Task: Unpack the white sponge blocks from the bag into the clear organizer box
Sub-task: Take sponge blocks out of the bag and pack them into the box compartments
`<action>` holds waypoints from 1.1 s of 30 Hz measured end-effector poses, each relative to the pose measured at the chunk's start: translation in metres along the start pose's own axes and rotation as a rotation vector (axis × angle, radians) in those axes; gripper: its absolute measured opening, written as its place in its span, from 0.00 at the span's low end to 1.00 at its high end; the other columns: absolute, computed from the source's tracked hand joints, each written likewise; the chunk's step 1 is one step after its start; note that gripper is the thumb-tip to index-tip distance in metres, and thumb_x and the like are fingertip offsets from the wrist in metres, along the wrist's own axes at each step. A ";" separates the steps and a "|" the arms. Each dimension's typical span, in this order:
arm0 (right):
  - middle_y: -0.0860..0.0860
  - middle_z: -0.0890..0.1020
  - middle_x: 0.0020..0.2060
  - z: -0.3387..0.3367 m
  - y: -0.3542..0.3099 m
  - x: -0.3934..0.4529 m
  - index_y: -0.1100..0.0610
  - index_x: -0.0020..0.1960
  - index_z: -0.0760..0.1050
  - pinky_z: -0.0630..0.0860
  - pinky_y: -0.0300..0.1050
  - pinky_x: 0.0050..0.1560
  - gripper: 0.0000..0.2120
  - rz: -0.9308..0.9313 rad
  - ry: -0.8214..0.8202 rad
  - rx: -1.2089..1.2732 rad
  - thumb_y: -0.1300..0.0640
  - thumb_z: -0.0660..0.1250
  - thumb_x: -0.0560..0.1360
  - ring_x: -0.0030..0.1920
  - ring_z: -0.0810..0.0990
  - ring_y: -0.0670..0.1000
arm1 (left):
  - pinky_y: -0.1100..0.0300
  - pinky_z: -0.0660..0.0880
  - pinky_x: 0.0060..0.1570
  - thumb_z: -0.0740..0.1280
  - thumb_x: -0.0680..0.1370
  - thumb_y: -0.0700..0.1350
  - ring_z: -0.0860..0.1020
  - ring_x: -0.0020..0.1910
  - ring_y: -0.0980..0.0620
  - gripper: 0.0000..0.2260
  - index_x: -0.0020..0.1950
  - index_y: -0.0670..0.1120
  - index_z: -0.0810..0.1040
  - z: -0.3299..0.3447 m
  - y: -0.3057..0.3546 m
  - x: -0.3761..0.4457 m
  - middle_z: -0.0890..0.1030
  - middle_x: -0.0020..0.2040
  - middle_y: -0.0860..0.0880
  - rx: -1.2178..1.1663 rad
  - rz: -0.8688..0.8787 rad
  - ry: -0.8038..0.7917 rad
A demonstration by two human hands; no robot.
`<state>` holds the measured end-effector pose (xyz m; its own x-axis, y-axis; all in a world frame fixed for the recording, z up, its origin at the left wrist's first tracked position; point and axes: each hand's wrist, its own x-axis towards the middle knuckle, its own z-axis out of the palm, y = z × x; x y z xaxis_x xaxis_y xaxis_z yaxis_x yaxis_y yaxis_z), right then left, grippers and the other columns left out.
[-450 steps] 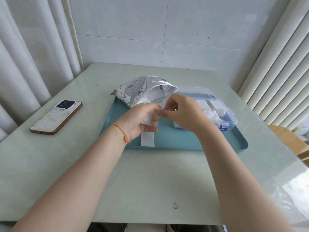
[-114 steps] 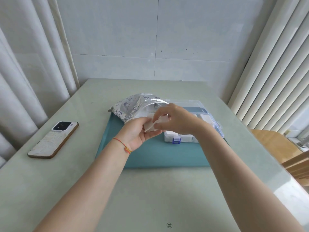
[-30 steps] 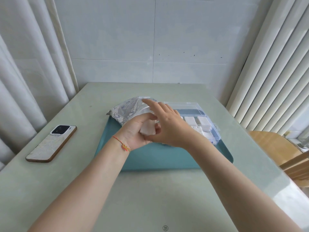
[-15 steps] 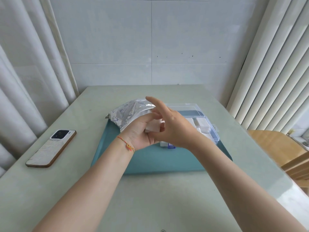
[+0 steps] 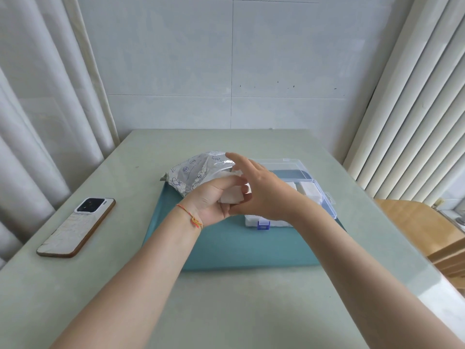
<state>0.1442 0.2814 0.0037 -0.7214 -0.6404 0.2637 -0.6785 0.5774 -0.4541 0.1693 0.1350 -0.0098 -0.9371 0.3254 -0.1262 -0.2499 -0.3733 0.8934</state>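
My left hand's (image 5: 214, 200) fingers (image 5: 235, 182) were curled round a white sponge block (image 5: 232, 195), pinching it; the right hand (image 5: 264, 190) hovered over it with fingers spread, probably to peel or take it. Both sat just above the box (image 5: 324, 197), next to the foil bag (image 5: 196, 172) on the teal tray (image 5: 226, 245), so the drop would be short.

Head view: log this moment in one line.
left hand grips sponge block | right hand fingers extended beside it | bag open | organizer box lid up, partly filled
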 end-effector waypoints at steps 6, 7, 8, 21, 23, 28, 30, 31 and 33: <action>0.47 0.75 0.58 0.004 -0.008 0.006 0.48 0.76 0.59 0.66 0.49 0.65 0.39 -0.038 0.104 -0.012 0.52 0.74 0.70 0.57 0.72 0.49 | 0.60 0.75 0.42 0.69 0.70 0.41 0.80 0.42 0.53 0.07 0.47 0.50 0.80 -0.005 0.000 0.003 0.80 0.43 0.50 -0.049 0.021 -0.048; 0.46 0.74 0.57 0.003 -0.008 0.007 0.47 0.76 0.59 0.64 0.48 0.65 0.39 -0.035 0.112 -0.021 0.50 0.73 0.70 0.58 0.72 0.49 | 0.60 0.75 0.42 0.70 0.70 0.40 0.79 0.43 0.53 0.09 0.49 0.50 0.79 -0.008 0.000 0.004 0.80 0.44 0.50 -0.076 0.008 -0.050; 0.45 0.73 0.58 0.002 -0.008 0.008 0.47 0.76 0.59 0.63 0.47 0.65 0.39 -0.029 0.108 -0.034 0.47 0.74 0.70 0.59 0.71 0.48 | 0.60 0.76 0.41 0.72 0.70 0.39 0.78 0.44 0.52 0.12 0.51 0.50 0.78 -0.011 -0.001 0.005 0.79 0.45 0.50 -0.100 -0.006 -0.050; 0.45 0.67 0.64 0.008 -0.007 0.016 0.43 0.71 0.63 0.72 0.51 0.65 0.33 0.147 0.036 0.318 0.43 0.72 0.70 0.66 0.68 0.45 | 0.57 0.71 0.46 0.64 0.75 0.55 0.77 0.46 0.50 0.20 0.60 0.43 0.74 -0.016 0.004 0.008 0.78 0.46 0.48 -0.292 -0.077 -0.038; 0.46 0.66 0.64 0.011 -0.008 0.018 0.44 0.72 0.62 0.73 0.51 0.65 0.31 0.188 0.052 0.382 0.44 0.71 0.73 0.67 0.68 0.46 | 0.56 0.71 0.47 0.63 0.75 0.59 0.77 0.47 0.50 0.21 0.56 0.43 0.79 -0.015 0.004 0.008 0.80 0.46 0.48 -0.305 -0.074 0.006; 0.47 0.66 0.61 0.016 -0.006 0.020 0.44 0.73 0.59 0.76 0.50 0.60 0.34 0.265 0.030 0.364 0.48 0.71 0.72 0.64 0.71 0.51 | 0.56 0.70 0.54 0.63 0.72 0.63 0.70 0.61 0.47 0.28 0.66 0.47 0.72 -0.014 0.006 0.008 0.71 0.63 0.48 -0.343 -0.102 -0.059; 0.48 0.66 0.59 0.016 -0.005 0.020 0.44 0.73 0.60 0.77 0.50 0.58 0.33 0.268 0.028 0.383 0.49 0.71 0.72 0.61 0.74 0.52 | 0.58 0.71 0.52 0.63 0.73 0.63 0.73 0.60 0.49 0.27 0.66 0.47 0.71 -0.014 0.006 0.008 0.70 0.63 0.49 -0.344 -0.101 -0.067; 0.48 0.66 0.59 0.015 -0.004 0.020 0.44 0.73 0.60 0.77 0.50 0.58 0.32 0.266 0.023 0.370 0.50 0.71 0.73 0.60 0.74 0.52 | 0.58 0.72 0.51 0.63 0.73 0.62 0.74 0.57 0.50 0.27 0.66 0.47 0.71 -0.015 0.005 0.008 0.71 0.63 0.49 -0.344 -0.099 -0.071; 0.48 0.66 0.59 0.015 -0.003 0.020 0.45 0.73 0.60 0.77 0.48 0.57 0.32 0.268 0.007 0.339 0.51 0.70 0.73 0.58 0.75 0.52 | 0.59 0.73 0.50 0.64 0.74 0.61 0.77 0.53 0.51 0.26 0.67 0.47 0.71 -0.015 0.005 0.007 0.72 0.62 0.50 -0.338 -0.094 -0.086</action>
<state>0.1339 0.2591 -0.0020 -0.8677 -0.4861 0.1037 -0.3841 0.5233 -0.7607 0.1579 0.1228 -0.0125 -0.8858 0.4386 -0.1513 -0.4140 -0.5998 0.6847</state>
